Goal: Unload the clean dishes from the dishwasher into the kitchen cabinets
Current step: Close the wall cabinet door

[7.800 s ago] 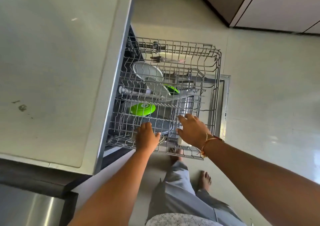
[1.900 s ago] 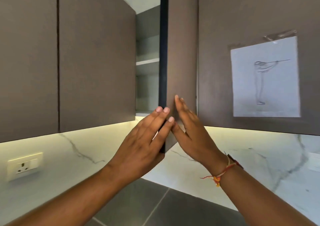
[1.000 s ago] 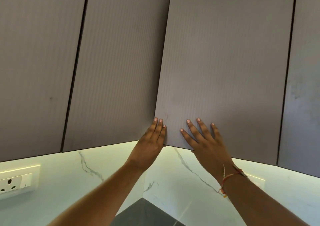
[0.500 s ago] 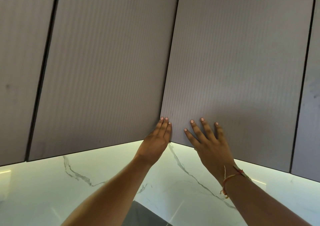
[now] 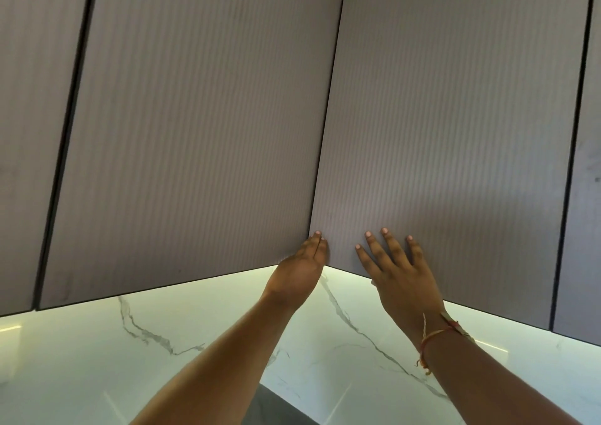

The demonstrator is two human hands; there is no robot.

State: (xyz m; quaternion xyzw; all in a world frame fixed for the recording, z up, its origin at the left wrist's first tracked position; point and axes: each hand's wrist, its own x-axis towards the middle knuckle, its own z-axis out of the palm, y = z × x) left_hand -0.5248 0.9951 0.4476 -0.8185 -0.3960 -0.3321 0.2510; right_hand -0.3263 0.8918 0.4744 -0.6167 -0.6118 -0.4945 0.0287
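One wide-angle camera, worn on the head, tilts steeply upward at the grey cabinet doors (image 5: 455, 115), close enough that they fill the frame from 9 through 12 to 3 o'clock. The left hand (image 5: 304, 262) and right hand (image 5: 401, 278) reach in from 6 o'clock, across the marble backsplash (image 5: 195, 337).

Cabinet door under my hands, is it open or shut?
Shut or nearly: the cabinet door shows only a thin dark seam beside the neighbouring door, no interior. The right hand lies flat on it, left hand at its edge.

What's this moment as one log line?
left hand: touches cabinet door corner | right hand: spread flat on door | held: nothing
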